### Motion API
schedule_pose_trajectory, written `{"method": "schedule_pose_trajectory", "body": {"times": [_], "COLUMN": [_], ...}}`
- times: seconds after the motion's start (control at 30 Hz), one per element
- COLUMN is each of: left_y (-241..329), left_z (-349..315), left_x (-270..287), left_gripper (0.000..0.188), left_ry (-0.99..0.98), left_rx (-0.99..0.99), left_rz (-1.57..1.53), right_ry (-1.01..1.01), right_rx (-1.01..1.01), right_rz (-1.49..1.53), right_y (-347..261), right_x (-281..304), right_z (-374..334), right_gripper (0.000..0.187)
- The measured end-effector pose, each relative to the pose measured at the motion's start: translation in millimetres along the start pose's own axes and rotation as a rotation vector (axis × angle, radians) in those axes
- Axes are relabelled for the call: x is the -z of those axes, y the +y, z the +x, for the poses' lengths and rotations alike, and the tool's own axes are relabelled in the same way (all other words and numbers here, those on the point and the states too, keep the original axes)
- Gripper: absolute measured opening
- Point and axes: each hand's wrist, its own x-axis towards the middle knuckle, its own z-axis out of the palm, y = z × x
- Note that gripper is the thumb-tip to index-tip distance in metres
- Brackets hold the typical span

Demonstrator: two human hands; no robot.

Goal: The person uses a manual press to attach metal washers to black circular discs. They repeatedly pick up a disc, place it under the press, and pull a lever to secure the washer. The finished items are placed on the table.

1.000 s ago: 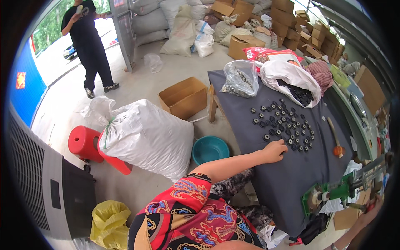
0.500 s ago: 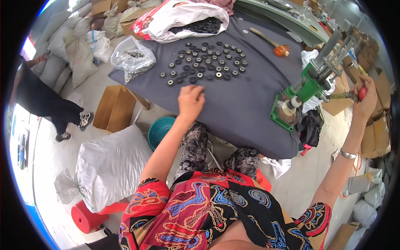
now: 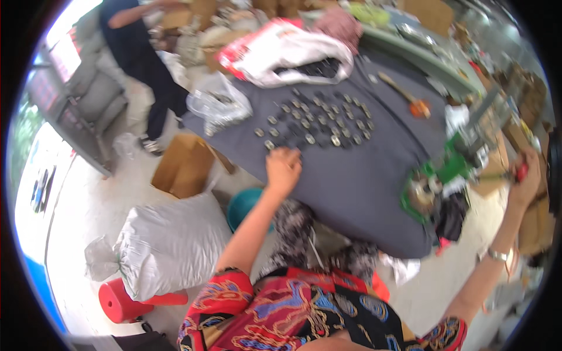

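Many small round black pieces [image 3: 335, 141], several with pale metal rings at their centres, lie spread over a table with a dark grey cloth [image 3: 351, 181]. At their near edge is my left hand [image 3: 284, 171], its fingers curled down towards the cloth; whether a piece is in them is hidden by blur. On the table's right corner stands a green hand press [image 3: 451, 167] with a lever sticking out to the right. My right hand [image 3: 529, 178] is closed around the red ball knob [image 3: 521, 172] at the lever's end.
A white bag of black pieces [image 3: 293, 55] and a clear bag of small metal parts [image 3: 219, 108] lie on the table. A mallet [image 3: 418, 108] rests at the far right. Beside the table are a cardboard box [image 3: 181, 164], teal basin [image 3: 244, 207] and stuffed white sack [image 3: 175, 243].
The whole view has shifted, so the table sits lower and further right. A person at the left has moved towards the back. My right hand stays on the knob; my left stays by the pieces.
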Motion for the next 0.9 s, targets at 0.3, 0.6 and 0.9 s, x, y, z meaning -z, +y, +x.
{"method": "schedule_pose_trajectory", "body": {"times": [0.3, 0.6, 0.9], "left_y": [0, 2, -2], "left_z": [1, 2, 2], "left_x": [-6, -5, -9], "left_gripper": [0.028, 0.027, 0.027], "left_ry": [-0.033, -0.087, -0.094], "left_rx": [-0.025, -0.093, -0.108], "left_rz": [-0.008, 0.069, 0.024], "right_ry": [-0.098, -0.076, -0.004], "right_rx": [-0.006, -0.010, 0.006], "right_rz": [0.085, 0.097, 0.096], "right_y": [-15, -33, -40], "right_x": [-18, -33, -44], "right_z": [-13, -23, -28], "right_gripper": [0.018, 0.020, 0.020]}}
